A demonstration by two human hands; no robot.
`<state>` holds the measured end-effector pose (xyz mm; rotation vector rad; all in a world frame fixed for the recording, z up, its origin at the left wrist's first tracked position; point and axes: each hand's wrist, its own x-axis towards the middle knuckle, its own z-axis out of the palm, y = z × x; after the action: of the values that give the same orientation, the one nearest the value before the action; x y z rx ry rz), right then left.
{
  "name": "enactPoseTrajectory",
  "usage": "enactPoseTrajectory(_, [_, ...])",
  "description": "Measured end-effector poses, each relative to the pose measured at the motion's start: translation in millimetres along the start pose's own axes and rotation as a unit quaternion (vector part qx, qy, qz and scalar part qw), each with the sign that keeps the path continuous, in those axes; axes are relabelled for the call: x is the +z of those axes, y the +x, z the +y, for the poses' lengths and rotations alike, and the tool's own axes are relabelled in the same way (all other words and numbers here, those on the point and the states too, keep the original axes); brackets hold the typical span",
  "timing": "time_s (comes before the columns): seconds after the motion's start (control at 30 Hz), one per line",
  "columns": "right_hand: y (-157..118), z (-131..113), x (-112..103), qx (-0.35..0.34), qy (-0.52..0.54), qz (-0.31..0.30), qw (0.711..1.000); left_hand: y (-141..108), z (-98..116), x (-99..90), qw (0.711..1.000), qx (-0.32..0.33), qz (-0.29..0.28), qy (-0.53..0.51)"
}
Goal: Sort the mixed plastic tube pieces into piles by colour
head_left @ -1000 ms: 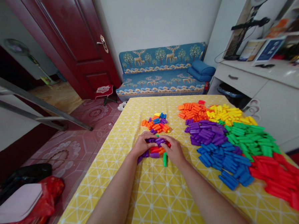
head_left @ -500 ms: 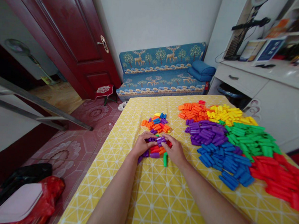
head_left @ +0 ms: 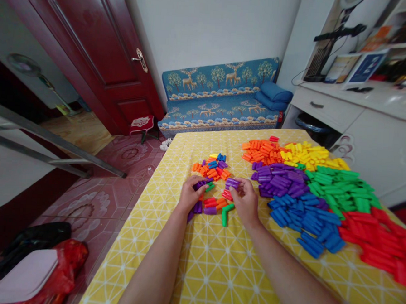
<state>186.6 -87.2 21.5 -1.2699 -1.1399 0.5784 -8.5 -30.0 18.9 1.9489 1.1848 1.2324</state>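
Pinching purple tubes (head_left: 199, 184) in left grip (head_left: 189, 195), purple bunch (head_left: 231, 183) in right grip (head_left: 247, 202) at 3 o'clock from there, over the counter (head_left: 207, 270). Kinda looks like keeping both apart; probably calls for steady pinching next.

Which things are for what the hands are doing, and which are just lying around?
Part of it:
left hand, holding a purple piece
right hand, holding another purple piece
mixed-colour pieces near the hands
colour piles on the right, probably

Just around:
sofa
door
fan
small red stool
red bag
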Motion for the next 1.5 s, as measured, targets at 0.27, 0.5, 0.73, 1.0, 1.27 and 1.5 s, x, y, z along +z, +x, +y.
enactPoseTrajectory(0.27, [15.8,1.7,-13.6,0.138,0.266,0.102,0.949,1.4,-5.4,0.1,0.999,0.008,-0.025,0.041])
enactPoseTrajectory(0.5, [51.7,-6.6,-47.5,0.223,0.483,0.189,0.825,1.3,-7.1,-0.3,0.999,-0.009,-0.029,0.036])
enactPoseTrajectory(0.73, [59.9,-15.0,-71.6,0.203,0.494,0.166,0.829,1.0,-7.9,0.1,0.999,-0.005,-0.03,0.036])
enactPoseTrajectory(1.0, [25.4,10.0,-24.3,0.096,0.119,-0.014,0.988,0.4,-7.8,-0.5,0.999,0.002,-0.027,0.026])
enactPoseTrajectory(1.27, [42.0,44.9,20.2,-0.102,-0.204,-0.053,0.972,-0.1,-10.8,2.1,0.994,-0.046,0.101,0.005])
enactPoseTrajectory(1.5, [100.1,41.7,42.7,-0.004,-0.33,-0.19,0.925,0.9,-12.0,-0.7,0.982,-0.092,0.159,0.031])
